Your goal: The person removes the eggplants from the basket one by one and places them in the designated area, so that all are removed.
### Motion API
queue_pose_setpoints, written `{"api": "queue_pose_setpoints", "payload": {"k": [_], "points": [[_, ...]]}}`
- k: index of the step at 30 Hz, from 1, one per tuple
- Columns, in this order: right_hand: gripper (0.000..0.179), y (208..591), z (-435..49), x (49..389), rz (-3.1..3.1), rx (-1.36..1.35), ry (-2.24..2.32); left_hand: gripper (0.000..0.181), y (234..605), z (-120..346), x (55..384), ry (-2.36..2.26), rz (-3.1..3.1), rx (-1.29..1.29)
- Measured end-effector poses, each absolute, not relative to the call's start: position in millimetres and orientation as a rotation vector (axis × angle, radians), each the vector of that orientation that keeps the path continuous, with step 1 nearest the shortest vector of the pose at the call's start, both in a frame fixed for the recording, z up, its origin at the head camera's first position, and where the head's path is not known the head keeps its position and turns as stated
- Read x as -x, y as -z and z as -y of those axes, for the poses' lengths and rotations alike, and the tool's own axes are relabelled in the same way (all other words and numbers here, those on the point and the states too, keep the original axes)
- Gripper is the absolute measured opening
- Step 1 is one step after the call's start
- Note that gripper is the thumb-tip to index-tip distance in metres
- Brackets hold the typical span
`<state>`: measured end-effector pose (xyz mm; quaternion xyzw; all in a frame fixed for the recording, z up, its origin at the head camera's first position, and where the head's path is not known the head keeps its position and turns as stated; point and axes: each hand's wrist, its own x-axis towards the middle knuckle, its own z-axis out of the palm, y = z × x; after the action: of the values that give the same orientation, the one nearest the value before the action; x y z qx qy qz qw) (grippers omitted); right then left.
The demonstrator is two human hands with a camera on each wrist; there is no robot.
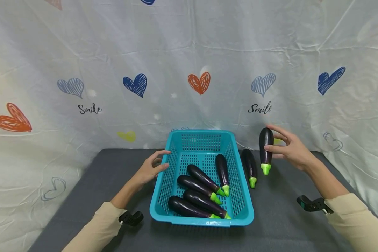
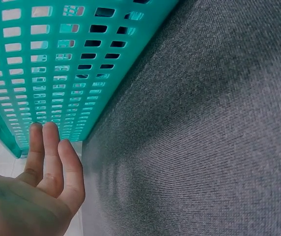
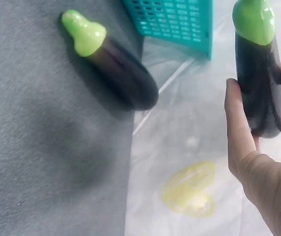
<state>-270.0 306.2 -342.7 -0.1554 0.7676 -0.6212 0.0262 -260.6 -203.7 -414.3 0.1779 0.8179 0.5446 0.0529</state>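
A turquoise plastic basket [image 1: 201, 221] holds several glossy dark-purple eggplants [image 1: 195, 185] with bright green stem ends. My left hand [image 1: 149, 169] is at the basket's left rim, and in the left wrist view its fingers [image 2: 52, 157] extend loosely along the outside of the perforated wall. To the right of the basket, my right hand [image 1: 291, 148] pinches an eggplant [image 1: 266, 147] between thumb and fingers, holding it upright above the table with the green end down. Another eggplant [image 1: 249, 166] lies on the table between the basket and the held one.
A dark grey cloth [image 1: 119, 182] covers the table under the basket. Behind it hangs a pale curtain [image 1: 166, 45] printed with hearts and the word Smile, reaching down to the table's back edge. A dark band [image 1: 131, 218] with a small device sits at each wrist.
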Motion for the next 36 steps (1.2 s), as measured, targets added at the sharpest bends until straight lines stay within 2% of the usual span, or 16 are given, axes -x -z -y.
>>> {"api": "queue_pose_setpoints", "payload": {"k": [15,36], "points": [[0.080,371.8,-323.9,264.8,-2.444,0.324,1.842,0.049,413.9,203.0,259.5,-1.669,-2.470,-0.533],[0.085,407.8,-332.1,273.6,-2.374,0.248,1.825,0.049,415.5,204.6,261.3,-1.677,-2.465,-0.556]]}}
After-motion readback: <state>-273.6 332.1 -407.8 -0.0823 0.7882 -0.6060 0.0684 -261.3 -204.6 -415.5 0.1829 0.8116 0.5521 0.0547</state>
